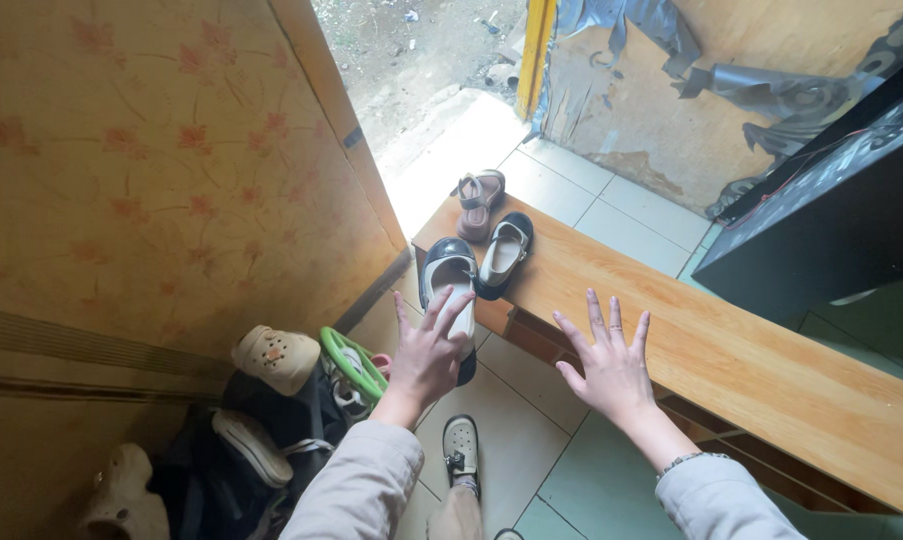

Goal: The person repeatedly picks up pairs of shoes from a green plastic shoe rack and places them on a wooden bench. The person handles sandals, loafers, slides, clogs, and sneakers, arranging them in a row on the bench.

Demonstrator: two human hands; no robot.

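Observation:
My left hand [426, 352] is spread open in the air, just in front of a black-and-white slip-on shoe [449, 275] lying on the end of a low wooden bench [731, 350]. My right hand [609, 365] is also open with fingers apart, hovering over the bench's near edge. Neither hand holds anything. Beside the slip-on lies a black shoe with a white insole [505, 254], and behind it a brown strapped sandal [478, 203]. Both my arms wear pale grey sleeves.
A heap of shoes [271, 420] with a green hoop-like rim [353, 362] sits against the floral wall at left. My foot in a grey clog [460, 452] stands on the tiled floor. A black cabinet [831, 220] is at right. An open doorway [431, 70] lies ahead.

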